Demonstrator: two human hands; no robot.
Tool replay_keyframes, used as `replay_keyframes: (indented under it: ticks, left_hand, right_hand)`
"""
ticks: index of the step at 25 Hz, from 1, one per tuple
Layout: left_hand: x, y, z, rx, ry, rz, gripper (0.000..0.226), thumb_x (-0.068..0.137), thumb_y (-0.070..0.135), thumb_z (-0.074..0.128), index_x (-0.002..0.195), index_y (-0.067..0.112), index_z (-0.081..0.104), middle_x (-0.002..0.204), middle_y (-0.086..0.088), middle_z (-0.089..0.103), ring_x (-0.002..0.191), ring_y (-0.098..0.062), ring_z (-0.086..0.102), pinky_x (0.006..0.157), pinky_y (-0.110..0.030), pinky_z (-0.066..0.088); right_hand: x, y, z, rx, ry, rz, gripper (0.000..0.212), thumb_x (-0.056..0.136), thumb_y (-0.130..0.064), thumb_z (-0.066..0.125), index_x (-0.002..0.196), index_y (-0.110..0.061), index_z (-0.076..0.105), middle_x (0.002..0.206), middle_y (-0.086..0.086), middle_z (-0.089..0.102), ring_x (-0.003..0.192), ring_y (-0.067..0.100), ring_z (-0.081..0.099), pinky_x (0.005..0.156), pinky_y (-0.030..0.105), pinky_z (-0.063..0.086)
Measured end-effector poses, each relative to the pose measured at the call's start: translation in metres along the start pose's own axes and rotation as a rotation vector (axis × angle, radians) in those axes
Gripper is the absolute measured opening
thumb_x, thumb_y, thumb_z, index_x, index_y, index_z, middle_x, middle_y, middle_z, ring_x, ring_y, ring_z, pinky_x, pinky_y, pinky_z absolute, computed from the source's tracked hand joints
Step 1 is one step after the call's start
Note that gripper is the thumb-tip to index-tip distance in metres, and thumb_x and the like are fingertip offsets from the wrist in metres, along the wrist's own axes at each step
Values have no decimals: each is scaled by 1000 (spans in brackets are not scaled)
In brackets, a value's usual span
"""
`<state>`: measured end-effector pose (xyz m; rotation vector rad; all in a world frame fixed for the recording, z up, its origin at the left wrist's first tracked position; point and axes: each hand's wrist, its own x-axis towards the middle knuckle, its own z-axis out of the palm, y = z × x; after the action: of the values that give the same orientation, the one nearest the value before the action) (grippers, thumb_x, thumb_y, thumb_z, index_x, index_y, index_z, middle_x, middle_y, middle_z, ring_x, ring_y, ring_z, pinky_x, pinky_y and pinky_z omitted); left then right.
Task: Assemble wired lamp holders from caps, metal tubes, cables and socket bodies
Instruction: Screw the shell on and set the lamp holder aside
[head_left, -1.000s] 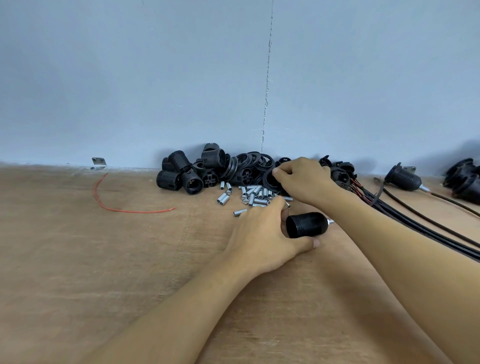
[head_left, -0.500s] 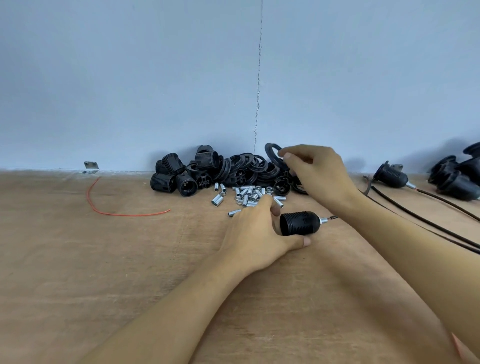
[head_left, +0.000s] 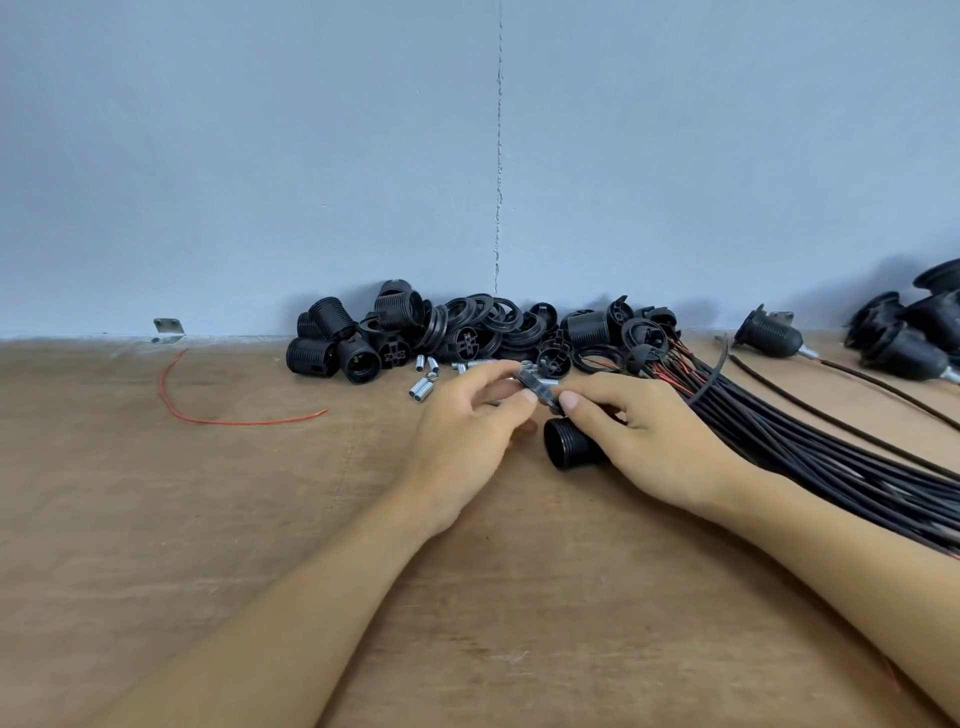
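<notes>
Over the tabletop (head_left: 208, 519), our left hand (head_left: 467, 421) and right hand (head_left: 654, 441) pinch a black ring (head_left: 537, 385); we should square it to the socket body (head_left: 569, 449) before threading.

my two bare forearms in view, left hand (head_left: 467, 431), right hand (head_left: 654, 441), bare wrists, short plain fingernails

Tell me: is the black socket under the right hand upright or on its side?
On its side: the socket lies on the wooden table, round open end facing left, far end hidden under the right hand.
</notes>
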<state>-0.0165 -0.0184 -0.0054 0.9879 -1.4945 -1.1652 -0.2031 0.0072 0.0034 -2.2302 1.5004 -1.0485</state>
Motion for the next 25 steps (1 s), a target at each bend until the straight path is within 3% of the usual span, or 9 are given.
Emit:
replay_keyframes:
  ticks: [3, 6, 8, 11, 12, 14, 17, 20, 25]
  left_hand:
    - [1, 1, -3, -86, -60, -34, 39, 82, 28, 74, 121, 28, 70, 108, 8, 78, 97, -11, 74, 81, -28, 56]
    - [0, 1, -3, -112, -5, -13, 40, 73, 32, 79, 114, 31, 75, 108, 5, 77, 100, -17, 74, 95, -39, 58]
    - [0, 0, -3, -133, 53, 7, 35, 71, 29, 82, 106, 30, 78, 103, 2, 77, 99, -19, 75, 94, -41, 59]
    - [3, -2, -5, -155, 116, 4, 26, 74, 25, 78, 100, 27, 80, 99, -1, 78, 96, -22, 75, 89, -36, 60]
    - [3, -2, -5, -137, 124, 5, 20, 77, 22, 78, 97, 26, 80, 96, 0, 78, 94, -22, 75, 87, -34, 60]
    - [3, -4, -3, -24, 102, 27, 15, 84, 16, 77, 94, 27, 80, 89, 10, 77, 90, -15, 74, 84, -28, 58]
    - [1, -7, 0, 221, 46, 79, 16, 87, 17, 76, 90, 33, 79, 91, 21, 76, 91, 1, 70, 84, -20, 54]
    - [1, -6, 1, 227, 89, 90, 21, 93, 14, 70, 89, 34, 78, 91, 20, 76, 93, -1, 70, 91, -29, 55]
    - [1, -7, 8, 287, 187, 171, 20, 98, 17, 63, 98, 33, 74, 98, 22, 74, 98, 7, 65, 91, -19, 50]
  right_hand:
    - [-1, 2, -1, -10, -1, -33, 28, 104, -28, 49, 105, -14, 73, 96, -2, 71, 93, 15, 63, 87, 32, 46]
    - [-1, -1, -1, -14, -17, -73, 29, 104, -29, 49, 113, -13, 71, 99, 1, 71, 96, 17, 63, 88, 36, 47]
    - [2, -2, -6, 4, -98, -76, 34, 102, -36, 51, 132, -25, 63, 112, -6, 68, 103, 8, 62, 88, 25, 48]
    - [9, 5, -28, -30, -361, 84, 70, 86, -57, 65, 149, -45, 36, 129, -22, 55, 114, -3, 55, 88, 13, 42]
    - [10, 7, -35, -20, -429, 133, 74, 81, -57, 71, 147, -48, 37, 127, -24, 55, 114, -5, 54, 88, 10, 41]
    - [9, 10, -42, 22, -480, 123, 60, 81, -47, 77, 136, -47, 52, 121, -24, 61, 112, -4, 57, 88, 7, 43]
    - [5, 11, -35, 63, -370, 11, 34, 89, -36, 73, 122, -38, 67, 119, -17, 67, 111, -1, 61, 93, 18, 48]
    - [3, 12, -26, -15, -229, -23, 34, 87, -47, 69, 118, -35, 68, 114, -13, 68, 108, 4, 62, 91, 28, 52]
    - [-3, 10, -16, -88, -18, -60, 51, 77, -60, 69, 119, -31, 70, 110, -15, 62, 107, 1, 58, 85, 14, 50]
